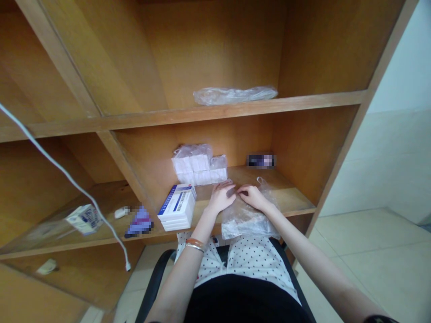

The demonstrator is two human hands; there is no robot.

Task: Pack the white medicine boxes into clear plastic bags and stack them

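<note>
A clear plastic bag (247,222) lies crumpled on the shelf board and hangs over its front edge, above my lap. At its far edge my left hand (222,197) curls its fingers in a pinch on the thin film. My right hand (254,197) is close by on the right, thumb and fingers pressed together on the same bag. A small gap separates the two hands. Just left of my left hand stands a stack of white and blue boxes (177,206). Behind it are small white packs wrapped in clear plastic (198,166).
Another folded plastic bag (235,95) rests on the upper shelf. A blurred dark item (261,161) sits at the back right. A white cable (67,168) hangs across the left side. A small carton (85,220) and a blurred purple item (139,223) lie on the left shelf.
</note>
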